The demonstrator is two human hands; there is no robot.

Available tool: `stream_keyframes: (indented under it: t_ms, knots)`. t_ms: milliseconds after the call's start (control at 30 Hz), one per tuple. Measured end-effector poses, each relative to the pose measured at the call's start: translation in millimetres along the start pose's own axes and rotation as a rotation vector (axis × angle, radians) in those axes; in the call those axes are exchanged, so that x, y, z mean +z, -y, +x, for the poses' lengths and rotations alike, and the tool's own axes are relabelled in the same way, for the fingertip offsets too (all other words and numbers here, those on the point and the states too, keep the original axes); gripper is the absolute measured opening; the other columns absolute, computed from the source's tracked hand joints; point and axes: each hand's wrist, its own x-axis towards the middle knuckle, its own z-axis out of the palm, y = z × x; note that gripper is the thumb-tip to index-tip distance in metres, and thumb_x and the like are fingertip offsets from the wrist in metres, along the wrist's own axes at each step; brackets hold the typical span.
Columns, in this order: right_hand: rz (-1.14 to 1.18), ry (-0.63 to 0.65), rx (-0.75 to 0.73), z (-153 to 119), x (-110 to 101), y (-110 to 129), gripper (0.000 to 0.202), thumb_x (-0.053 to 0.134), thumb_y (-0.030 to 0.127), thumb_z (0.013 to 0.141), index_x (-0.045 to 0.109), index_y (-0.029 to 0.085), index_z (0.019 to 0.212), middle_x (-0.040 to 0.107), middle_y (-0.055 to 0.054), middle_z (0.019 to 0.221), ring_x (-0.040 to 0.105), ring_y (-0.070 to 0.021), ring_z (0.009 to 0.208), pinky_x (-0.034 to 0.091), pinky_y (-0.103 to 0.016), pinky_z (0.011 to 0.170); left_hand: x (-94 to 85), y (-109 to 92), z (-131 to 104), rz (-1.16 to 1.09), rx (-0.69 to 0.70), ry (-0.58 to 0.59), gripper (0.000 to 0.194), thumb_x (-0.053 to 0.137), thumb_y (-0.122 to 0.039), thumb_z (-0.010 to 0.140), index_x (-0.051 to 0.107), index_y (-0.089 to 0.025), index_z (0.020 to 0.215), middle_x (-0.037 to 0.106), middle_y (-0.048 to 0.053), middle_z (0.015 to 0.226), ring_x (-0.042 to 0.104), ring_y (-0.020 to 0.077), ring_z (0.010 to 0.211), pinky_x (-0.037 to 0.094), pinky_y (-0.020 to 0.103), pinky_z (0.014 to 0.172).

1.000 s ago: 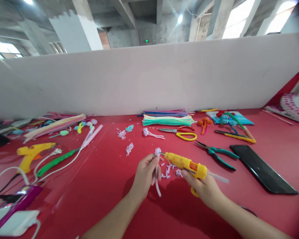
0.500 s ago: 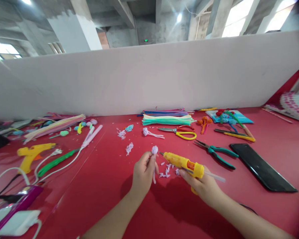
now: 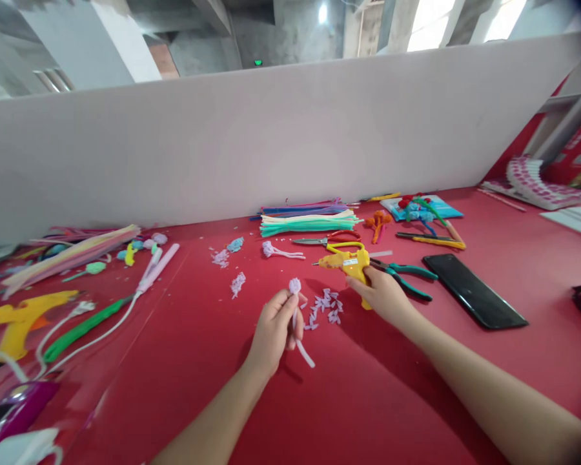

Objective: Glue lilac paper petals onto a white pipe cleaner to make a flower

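Near the middle of the red table, my left hand (image 3: 274,326) pinches a pale lilac fuzzy piece (image 3: 295,286) with a round top and a stem hanging down. To its right, my right hand (image 3: 380,290) has its fingers around the handle of a yellow glue gun (image 3: 351,261), whose nozzle points left. Between the hands lie several small lilac snippets (image 3: 326,303). Beyond the glue gun are yellow-and-red-handled scissors (image 3: 341,245) and another lilac piece with stems (image 3: 281,250). Teal-handled pliers (image 3: 409,276) lie just behind my right hand.
A black phone (image 3: 474,290) lies at the right. Bundled fuzzy stems (image 3: 310,223) sit by the white partition (image 3: 271,142). At the left are a second yellow glue gun (image 3: 24,316), a green-handled tool (image 3: 84,329), white cables and a purple power strip (image 3: 22,420).
My right hand has carried the glue gun away from the lilac piece, towards the scissors and pliers, and its grip has turned. The view has shifted right. My left hand still holds the piece.
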Motion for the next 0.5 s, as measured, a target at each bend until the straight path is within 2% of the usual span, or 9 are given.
stream_keyframes:
  t_ms: [67, 200, 300, 333, 400, 433, 500]
  knots:
    - [-0.164, 0.022, 0.040, 4.4, -2.0, -4.6, 0.040, 0.036, 0.047, 0.086, 0.057, 0.015, 0.073, 0.065, -0.009, 0.066, 0.060, -0.0188, 0.060, 0.032, -0.025, 0.050, 0.6, 0.3, -0.8, 0.005, -0.004, 0.012, 0.032, 0.045, -0.046, 0.085, 0.054, -0.016, 0.093, 0.047, -0.007, 0.041, 0.033, 0.0063, 0.030, 0.023, 0.016, 0.031]
    - [-0.269, 0.043, 0.086, 6.9, -8.1, -10.7, 0.041, 0.041, 0.048, 0.085, 0.059, 0.014, 0.070, 0.065, -0.014, 0.067, 0.062, -0.0239, 0.064, 0.032, -0.027, 0.051, 0.1, 1.9, -0.4, -0.002, 0.055, 0.019, 0.029, 0.044, -0.043, 0.086, 0.054, -0.016, 0.089, 0.042, -0.007, 0.040, 0.033, 0.0073, 0.034, 0.028, 0.018, 0.035]
    - [-0.332, -0.060, 0.058, 1.6, -12.2, -7.5, 0.037, 0.044, 0.047, 0.084, 0.059, 0.013, 0.080, 0.065, -0.015, 0.074, 0.062, -0.0259, 0.070, 0.034, -0.028, 0.055, -0.1, 2.1, 0.4, 0.009, 0.105, 0.003, 0.025, 0.044, -0.040, 0.088, 0.053, -0.017, 0.082, 0.039, -0.007, 0.040, 0.034, 0.0071, 0.036, 0.028, 0.019, 0.039]
    - [-0.328, -0.122, -0.005, -1.9, -12.0, -4.2, 0.033, 0.044, 0.043, 0.085, 0.058, 0.013, 0.084, 0.065, -0.014, 0.078, 0.061, -0.0250, 0.073, 0.035, -0.028, 0.057, 0.0, 2.1, 0.6, 0.012, 0.110, 0.001, 0.025, 0.044, -0.040, 0.088, 0.052, -0.018, 0.081, 0.038, -0.008, 0.039, 0.033, 0.0067, 0.037, 0.028, 0.019, 0.040]
    - [-0.253, -0.215, -0.227, -11.4, -7.3, 5.7, 0.020, 0.045, 0.032, 0.087, 0.056, 0.015, 0.087, 0.063, -0.011, 0.085, 0.059, -0.0211, 0.076, 0.037, -0.028, 0.061, 0.6, 2.3, 0.7, 0.018, 0.104, 0.007, 0.024, 0.043, -0.039, 0.088, 0.051, -0.018, 0.079, 0.036, -0.008, 0.039, 0.030, 0.0063, 0.036, 0.025, 0.019, 0.039]
    - [-0.179, -0.192, -0.365, -16.9, -3.0, 11.7, 0.014, 0.045, 0.026, 0.086, 0.056, 0.017, 0.086, 0.063, -0.008, 0.085, 0.058, -0.0188, 0.075, 0.038, -0.027, 0.062, 1.0, 2.5, 0.8, 0.021, 0.098, 0.011, 0.025, 0.043, -0.040, 0.088, 0.051, -0.018, 0.079, 0.034, -0.009, 0.038, 0.029, 0.0062, 0.035, 0.023, 0.019, 0.038]
    - [-0.056, -0.068, -0.648, -27.7, 8.3, 23.7, 0.011, 0.045, 0.018, 0.086, 0.056, 0.018, 0.084, 0.060, -0.005, 0.080, 0.056, -0.0170, 0.074, 0.040, -0.027, 0.064, 1.4, 3.4, 0.8, 0.031, 0.091, 0.009, 0.025, 0.043, -0.040, 0.088, 0.052, -0.018, 0.079, 0.033, -0.009, 0.038, 0.026, 0.0062, 0.035, 0.021, 0.019, 0.038]
